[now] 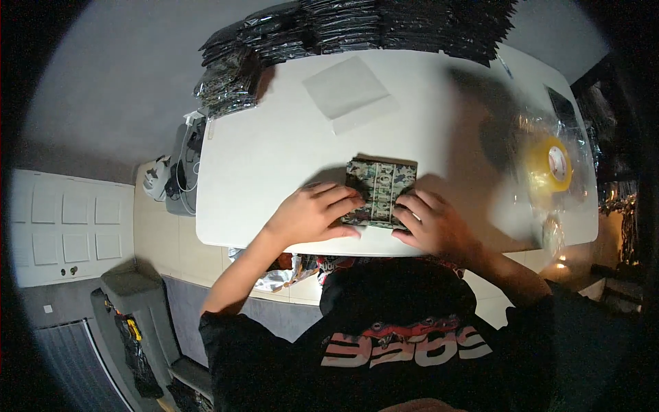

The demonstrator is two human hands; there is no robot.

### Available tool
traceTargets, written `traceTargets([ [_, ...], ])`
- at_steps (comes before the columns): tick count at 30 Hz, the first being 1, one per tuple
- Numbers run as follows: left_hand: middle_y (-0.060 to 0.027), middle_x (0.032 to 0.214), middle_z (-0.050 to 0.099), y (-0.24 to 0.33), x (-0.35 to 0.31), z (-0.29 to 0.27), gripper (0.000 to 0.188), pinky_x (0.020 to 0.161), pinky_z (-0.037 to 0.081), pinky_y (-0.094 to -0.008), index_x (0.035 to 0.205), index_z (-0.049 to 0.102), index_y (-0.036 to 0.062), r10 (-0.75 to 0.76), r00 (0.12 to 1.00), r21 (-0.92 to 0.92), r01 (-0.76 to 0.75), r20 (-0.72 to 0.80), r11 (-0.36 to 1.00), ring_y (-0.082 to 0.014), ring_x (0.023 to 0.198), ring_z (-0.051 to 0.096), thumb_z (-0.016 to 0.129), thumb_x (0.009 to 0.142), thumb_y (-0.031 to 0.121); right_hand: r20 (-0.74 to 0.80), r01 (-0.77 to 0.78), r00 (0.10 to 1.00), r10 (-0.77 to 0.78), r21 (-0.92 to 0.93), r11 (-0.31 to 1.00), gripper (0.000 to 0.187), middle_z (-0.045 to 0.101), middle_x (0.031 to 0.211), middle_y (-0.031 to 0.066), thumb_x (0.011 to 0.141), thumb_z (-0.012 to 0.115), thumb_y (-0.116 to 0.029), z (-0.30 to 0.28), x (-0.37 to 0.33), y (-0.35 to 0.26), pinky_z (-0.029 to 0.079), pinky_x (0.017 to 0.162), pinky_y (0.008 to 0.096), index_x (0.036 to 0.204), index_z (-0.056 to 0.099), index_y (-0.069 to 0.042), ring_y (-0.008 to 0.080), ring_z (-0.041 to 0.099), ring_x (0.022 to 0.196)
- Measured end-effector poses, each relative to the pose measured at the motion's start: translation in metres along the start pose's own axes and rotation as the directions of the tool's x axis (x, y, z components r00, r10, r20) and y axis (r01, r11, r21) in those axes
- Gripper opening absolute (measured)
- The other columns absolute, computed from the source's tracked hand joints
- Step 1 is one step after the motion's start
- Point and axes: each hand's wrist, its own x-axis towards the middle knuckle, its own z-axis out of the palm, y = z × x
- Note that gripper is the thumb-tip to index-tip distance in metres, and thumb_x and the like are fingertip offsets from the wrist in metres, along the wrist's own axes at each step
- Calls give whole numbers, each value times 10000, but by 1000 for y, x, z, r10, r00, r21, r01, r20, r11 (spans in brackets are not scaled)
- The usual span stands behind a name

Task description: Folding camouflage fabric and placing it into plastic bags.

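Observation:
A square, flat camouflage-patterned bundle [382, 184] in green, brown and black lies near the front edge of the white table. Two pale bands run down its middle; whether it is folded cloth or a packet I cannot tell. My left hand [312, 214] grips its left side, fingers over the edge and thumb by the near corner. Along the right side, the curled fingers of my right hand [431, 223] hold the other edge. Beyond the bundle, a translucent plastic sleeve [347, 89] lies flat on the table, apart from both hands.
Stacks of black plastic bags [343, 27] line the far side of the white table [274, 151], with clear-wrapped packets [230, 82] at the far left. A roll of yellow tape [557, 165] rests on clear plastic at the right. A grey sofa [141, 295] stands left.

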Motion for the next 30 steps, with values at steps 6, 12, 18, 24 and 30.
traceTargets([
  [6,-35,1117,721,-4,-1,0,478,869,613,-364,1162,747,118,61,997,50,-64,50,997,-217,999,719,781,855,483,27,110,994,-106,-228,967,327,689,1161,165,899,735,-280,0,-3,-4,551,1021,430,1059,690,2,318,637,1141],
  [12,-56,1028,715,2,10,-5,364,870,604,-372,1105,742,92,78,986,136,-98,144,986,-237,949,726,753,890,385,61,-9,998,13,-72,997,276,695,1157,190,922,702,-242,-1,2,-6,555,1003,439,1035,653,4,340,671,1124],
  [18,-89,927,709,7,12,1,281,822,609,-394,1046,734,57,42,995,129,-54,89,990,-277,870,726,723,871,277,115,-293,955,274,210,933,152,711,893,139,865,724,-118,-11,12,0,552,686,446,975,645,-47,322,725,813],
  [24,-118,849,715,11,21,7,244,725,616,-425,1043,729,48,-88,992,26,90,-85,996,-312,746,721,682,841,176,117,-368,930,350,352,860,134,707,866,155,915,692,-131,-27,26,8,542,662,453,1013,649,-51,332,717,722],
  [30,-161,879,727,13,33,2,238,706,612,-449,1074,721,18,-292,954,-119,283,-63,952,-363,709,720,655,886,148,53,-473,859,508,462,751,201,725,827,192,907,718,-177,-5,34,28,571,675,461,1047,713,-33,375,731,727],
])
